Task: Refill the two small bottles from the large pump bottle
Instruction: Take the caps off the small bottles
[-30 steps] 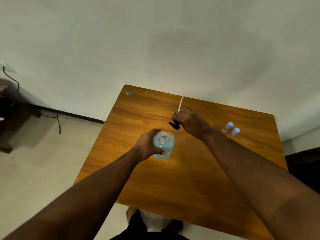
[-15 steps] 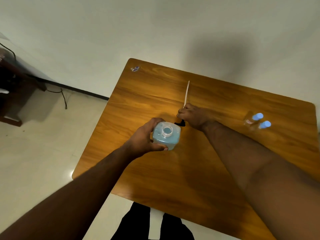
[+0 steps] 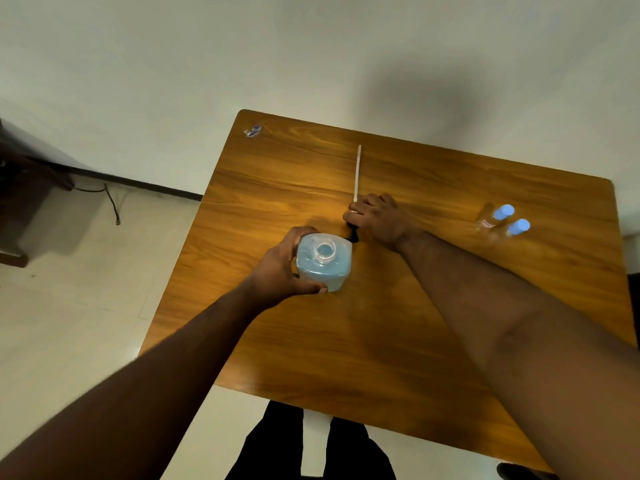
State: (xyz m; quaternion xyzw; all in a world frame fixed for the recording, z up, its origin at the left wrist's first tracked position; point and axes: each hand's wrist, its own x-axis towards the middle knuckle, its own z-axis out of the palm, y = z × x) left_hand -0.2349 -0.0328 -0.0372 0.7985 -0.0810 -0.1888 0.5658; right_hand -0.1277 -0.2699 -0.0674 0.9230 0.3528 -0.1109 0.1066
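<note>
**Pump Out, Bottle Open on the Tabletop**

The large bottle [image 3: 323, 261] stood upright near the middle of the wooden tabletop [image 3: 346, 341], its round neck uncapped and pale blue liquid visible through clear, squarish plastic walls. The left hand [image 3: 280, 268] gripped it around the side, fingers and thumb curled on the body. Just beyond it, the right hand [image 3: 377, 220] rested on the wood with fingers curled over the black pump head [image 3: 352, 233], whose thin white dip tube [image 3: 357, 171] lay flat, pointing toward the far edge. The two small bottles [image 3: 500, 223], clear with light blue caps, stood side by side well to the right, both apparently capped.

The risks seemed mostly about spills. With the neck open, a tilt or knock from the left arm could send liquid across the smooth, glossy grain. The wet tube might leave a slick trail and roll if released carelessly. Pouring from so wide a mouth into such narrow necks looked likely to overshoot, and the light little bottles could tip if nudged while their caps were being removed.
</note>
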